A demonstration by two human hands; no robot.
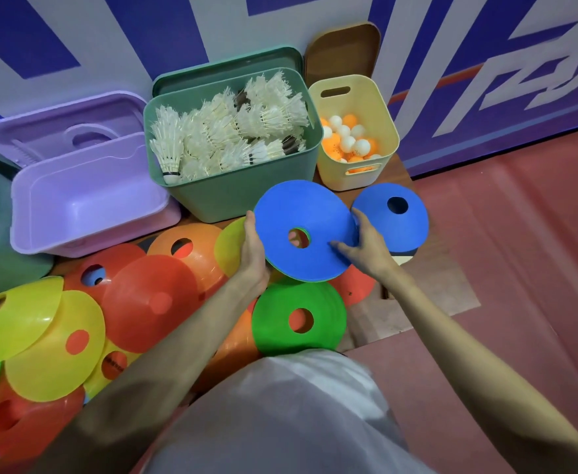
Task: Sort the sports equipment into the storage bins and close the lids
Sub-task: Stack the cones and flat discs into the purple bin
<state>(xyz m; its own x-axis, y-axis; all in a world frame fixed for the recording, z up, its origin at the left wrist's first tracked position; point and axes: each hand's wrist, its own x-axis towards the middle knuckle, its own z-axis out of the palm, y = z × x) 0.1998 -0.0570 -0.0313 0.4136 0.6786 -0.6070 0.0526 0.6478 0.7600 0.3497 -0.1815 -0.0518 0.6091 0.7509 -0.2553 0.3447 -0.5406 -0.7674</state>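
A: Since both hands, left hand [255,249] & right hand [366,246], only pinch the blue cone stack [301,213] by its rims above the floor pile, it could slip.

B: Yep, purple bin [86,206] is well off to the left, w/ nothing in it.

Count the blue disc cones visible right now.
2 clearly: one blue cone held between the left hand and right hand, one blue cone beside the yellow bin. More may lie buried in the pile.
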